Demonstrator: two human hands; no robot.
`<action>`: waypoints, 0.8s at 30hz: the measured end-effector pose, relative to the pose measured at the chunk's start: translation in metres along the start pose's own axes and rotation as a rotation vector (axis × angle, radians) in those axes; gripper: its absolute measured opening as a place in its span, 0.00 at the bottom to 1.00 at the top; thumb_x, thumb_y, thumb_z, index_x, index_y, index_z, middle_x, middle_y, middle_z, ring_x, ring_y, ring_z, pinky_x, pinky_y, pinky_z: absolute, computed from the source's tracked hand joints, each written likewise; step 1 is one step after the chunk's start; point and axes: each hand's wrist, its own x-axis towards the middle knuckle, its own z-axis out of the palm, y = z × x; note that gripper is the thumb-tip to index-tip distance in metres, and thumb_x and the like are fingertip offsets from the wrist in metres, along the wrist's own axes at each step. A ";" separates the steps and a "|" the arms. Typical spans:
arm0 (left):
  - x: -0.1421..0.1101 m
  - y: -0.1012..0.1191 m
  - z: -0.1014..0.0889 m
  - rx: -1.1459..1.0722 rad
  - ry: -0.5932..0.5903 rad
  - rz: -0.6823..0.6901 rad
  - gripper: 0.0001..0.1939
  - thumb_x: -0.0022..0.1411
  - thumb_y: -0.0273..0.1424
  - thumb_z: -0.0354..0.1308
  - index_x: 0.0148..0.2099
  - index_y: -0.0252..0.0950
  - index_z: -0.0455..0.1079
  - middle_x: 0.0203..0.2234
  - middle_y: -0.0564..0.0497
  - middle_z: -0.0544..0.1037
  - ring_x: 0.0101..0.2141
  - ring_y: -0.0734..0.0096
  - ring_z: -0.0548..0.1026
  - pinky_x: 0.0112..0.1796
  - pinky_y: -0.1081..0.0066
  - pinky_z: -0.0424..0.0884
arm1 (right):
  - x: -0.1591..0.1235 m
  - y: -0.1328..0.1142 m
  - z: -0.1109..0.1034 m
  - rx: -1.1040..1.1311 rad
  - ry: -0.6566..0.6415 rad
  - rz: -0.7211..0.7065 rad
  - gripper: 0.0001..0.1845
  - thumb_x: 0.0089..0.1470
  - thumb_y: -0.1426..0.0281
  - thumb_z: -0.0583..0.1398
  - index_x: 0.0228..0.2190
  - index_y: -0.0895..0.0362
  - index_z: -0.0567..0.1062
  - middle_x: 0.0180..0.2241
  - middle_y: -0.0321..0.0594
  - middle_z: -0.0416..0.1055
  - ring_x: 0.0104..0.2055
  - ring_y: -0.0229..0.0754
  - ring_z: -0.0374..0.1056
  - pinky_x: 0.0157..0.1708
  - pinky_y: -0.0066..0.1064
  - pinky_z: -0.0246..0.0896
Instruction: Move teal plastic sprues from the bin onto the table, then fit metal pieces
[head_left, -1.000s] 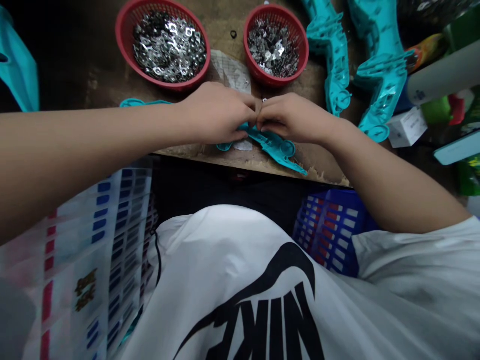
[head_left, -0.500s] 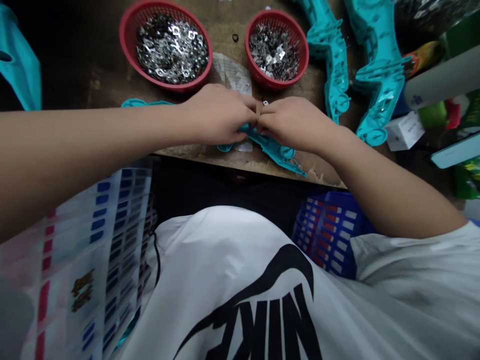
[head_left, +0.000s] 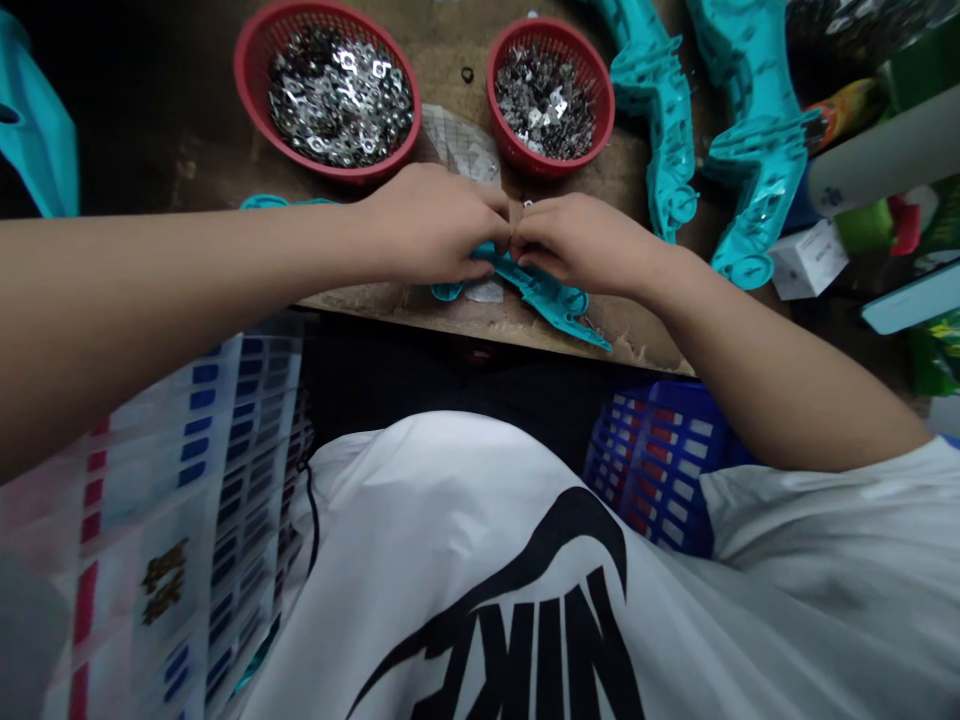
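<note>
My left hand [head_left: 435,225] and my right hand [head_left: 581,243] meet fingertip to fingertip over a teal plastic part [head_left: 551,296] lying near the front edge of the worn wooden table [head_left: 450,310]. Both hands are closed, fingers curled down onto the part. A tiny silver metal piece [head_left: 527,204] shows just above the pinched fingertips. Most of the teal part is hidden under my hands. Two red baskets stand behind: a large one [head_left: 255,80] and a smaller one [head_left: 501,125], each full of small silver metal pieces.
Stacks of teal plastic parts [head_left: 664,110] [head_left: 757,140] lie at the back right, with a white box [head_left: 808,258] and bottles beyond. A blue crate [head_left: 652,460] sits under the table at right, a plastic-wrapped bundle [head_left: 187,480] at left. A thin teal piece [head_left: 277,203] lies behind my left wrist.
Both hands stay pinched together on the teal part; my right hand has shifted very slightly and the part's right end has tilted a little. Otherwise only the camera has moved slightly.
</note>
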 end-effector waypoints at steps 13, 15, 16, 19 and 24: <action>0.002 -0.004 0.004 -0.003 0.007 -0.006 0.34 0.81 0.47 0.51 0.76 0.41 0.82 0.70 0.48 0.82 0.68 0.42 0.80 0.72 0.47 0.69 | 0.000 -0.003 -0.002 0.023 -0.025 0.043 0.23 0.80 0.59 0.56 0.61 0.48 0.87 0.61 0.47 0.85 0.65 0.57 0.77 0.62 0.49 0.70; 0.002 -0.003 0.004 -0.012 0.009 -0.003 0.33 0.80 0.47 0.51 0.77 0.42 0.82 0.70 0.48 0.82 0.69 0.41 0.79 0.72 0.46 0.68 | 0.000 -0.002 -0.001 0.025 -0.017 0.039 0.23 0.81 0.57 0.56 0.61 0.48 0.87 0.61 0.47 0.85 0.65 0.58 0.77 0.63 0.49 0.70; 0.003 -0.002 0.003 -0.017 0.005 -0.008 0.33 0.81 0.47 0.52 0.77 0.42 0.82 0.70 0.48 0.82 0.69 0.40 0.79 0.72 0.46 0.67 | 0.000 -0.002 -0.001 0.025 -0.013 0.036 0.22 0.81 0.57 0.56 0.61 0.48 0.87 0.61 0.47 0.85 0.65 0.58 0.77 0.63 0.50 0.70; 0.003 0.000 0.002 -0.031 -0.024 -0.037 0.32 0.81 0.47 0.52 0.76 0.43 0.82 0.72 0.47 0.79 0.70 0.37 0.78 0.73 0.43 0.64 | 0.000 -0.004 0.000 0.010 -0.004 0.036 0.22 0.81 0.59 0.56 0.61 0.49 0.87 0.62 0.46 0.85 0.65 0.57 0.77 0.64 0.50 0.71; 0.002 -0.007 0.007 -0.051 -0.029 -0.020 0.35 0.83 0.50 0.49 0.77 0.41 0.80 0.72 0.47 0.79 0.73 0.38 0.75 0.76 0.43 0.60 | -0.001 -0.011 0.001 -0.010 0.031 0.093 0.20 0.82 0.60 0.56 0.60 0.48 0.87 0.62 0.46 0.85 0.66 0.58 0.77 0.63 0.48 0.72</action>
